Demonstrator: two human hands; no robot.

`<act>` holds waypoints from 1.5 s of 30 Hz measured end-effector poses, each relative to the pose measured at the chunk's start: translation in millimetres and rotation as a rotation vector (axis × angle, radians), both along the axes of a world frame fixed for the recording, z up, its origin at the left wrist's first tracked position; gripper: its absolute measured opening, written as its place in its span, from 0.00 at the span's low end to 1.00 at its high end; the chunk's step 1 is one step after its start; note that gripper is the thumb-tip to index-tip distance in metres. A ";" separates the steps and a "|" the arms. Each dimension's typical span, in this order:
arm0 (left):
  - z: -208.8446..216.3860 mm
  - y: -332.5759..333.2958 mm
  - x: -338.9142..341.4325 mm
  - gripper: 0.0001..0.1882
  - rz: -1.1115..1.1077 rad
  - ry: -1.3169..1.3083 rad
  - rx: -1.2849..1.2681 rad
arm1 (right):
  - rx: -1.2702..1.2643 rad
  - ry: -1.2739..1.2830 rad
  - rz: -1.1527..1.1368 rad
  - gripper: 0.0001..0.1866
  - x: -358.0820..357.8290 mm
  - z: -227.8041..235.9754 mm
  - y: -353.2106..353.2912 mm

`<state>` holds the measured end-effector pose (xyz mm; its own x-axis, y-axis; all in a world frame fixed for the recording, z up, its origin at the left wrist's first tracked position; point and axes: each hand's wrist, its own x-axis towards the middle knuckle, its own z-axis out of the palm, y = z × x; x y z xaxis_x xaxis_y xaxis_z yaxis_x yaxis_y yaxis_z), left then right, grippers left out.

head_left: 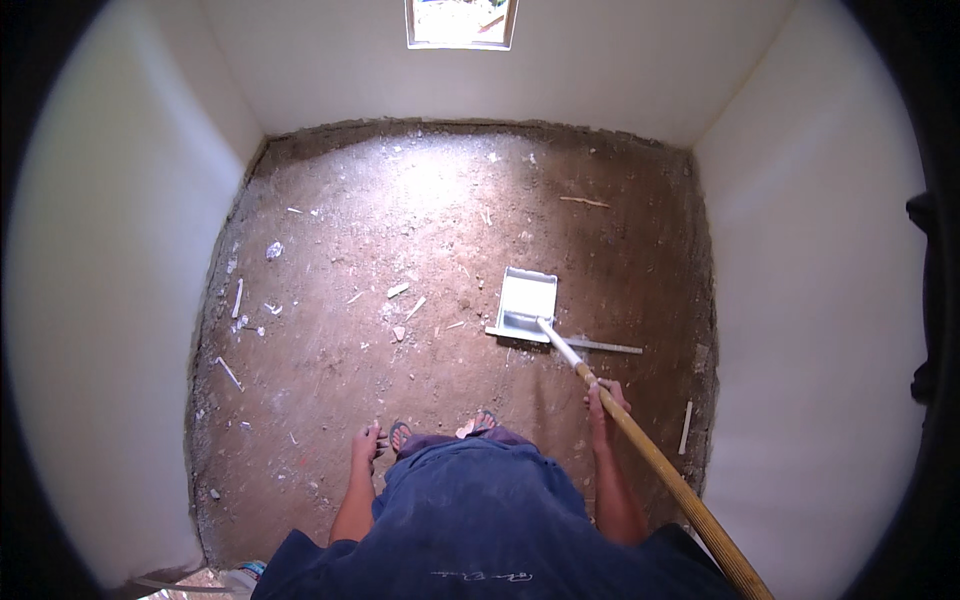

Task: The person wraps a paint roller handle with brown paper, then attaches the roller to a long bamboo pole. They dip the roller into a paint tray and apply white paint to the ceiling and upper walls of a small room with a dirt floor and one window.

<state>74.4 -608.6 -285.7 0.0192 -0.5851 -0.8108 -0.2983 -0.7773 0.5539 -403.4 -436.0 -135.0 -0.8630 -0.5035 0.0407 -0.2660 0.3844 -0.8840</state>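
Observation:
My right hand (pixel 622 397) is wrapped round the wooden handle of a square-bladed shovel (pixel 528 292). The handle slopes from the lower right up to a pale metal blade, which lies on the dirt floor in front of me, right of centre. A long thin strip of wood (pixel 608 347) lies by the rear edge of the blade and passes partly behind it. My left hand (pixel 370 443) hangs low beside my left foot, its fingers loosely bent and apart, with nothing visible in them.
Bare dirt floor (pixel 330 380) runs to pale plastered walls (pixel 820 300) on the left, right and far sides. Wood scraps (pixel 398 290), a crumpled white piece (pixel 273 251) and small rubble lie scattered, mostly leftward. A stick (pixel 685 428) lies near the right wall. The far wall holds a small window (pixel 461 22).

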 end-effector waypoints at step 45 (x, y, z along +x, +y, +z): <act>380.4 9.3 -325.1 0.26 -0.769 1.112 -0.751 | -0.169 -0.055 0.186 0.13 -98.0 151.1 -187.7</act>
